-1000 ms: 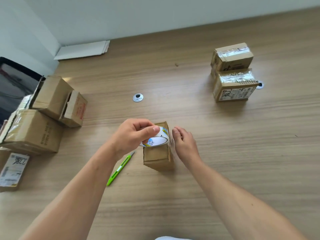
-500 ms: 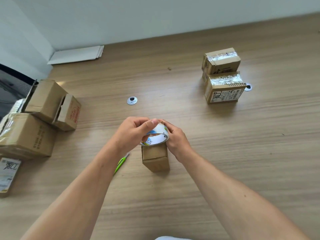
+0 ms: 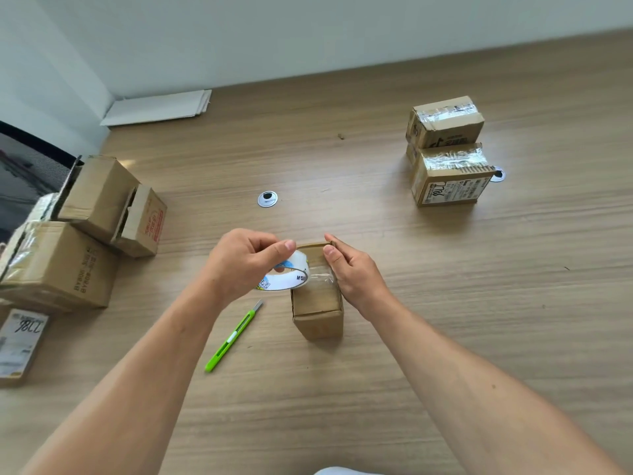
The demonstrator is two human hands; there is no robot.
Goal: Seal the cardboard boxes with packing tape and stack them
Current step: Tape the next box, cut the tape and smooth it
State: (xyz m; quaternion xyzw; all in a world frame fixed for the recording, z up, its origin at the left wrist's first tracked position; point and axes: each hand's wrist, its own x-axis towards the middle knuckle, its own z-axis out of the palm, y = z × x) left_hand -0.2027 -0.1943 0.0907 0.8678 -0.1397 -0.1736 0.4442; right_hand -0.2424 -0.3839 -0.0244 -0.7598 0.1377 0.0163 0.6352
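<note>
A small cardboard box (image 3: pixel 317 308) stands on the wooden table (image 3: pixel 445 337) in the middle of the head view. My left hand (image 3: pixel 245 262) grips a roll of clear packing tape (image 3: pixel 286 275) just above the box's left side. A short strip of clear tape (image 3: pixel 323 277) stretches from the roll across the box top. My right hand (image 3: pixel 349 269) pinches the free end of the tape at the box's right edge. Two taped boxes (image 3: pixel 445 150) sit stacked at the back right.
A green utility knife (image 3: pixel 234 337) lies left of the box. Several unsealed cardboard boxes (image 3: pixel 85 231) are piled at the left edge. Flat white sheets (image 3: pixel 157 108) lie by the wall. Two round cable grommets (image 3: pixel 267 198) are set in the table.
My right hand has pulled away from the roll to the right, drawing out a strip of tape over the box top. The camera has shifted slightly.
</note>
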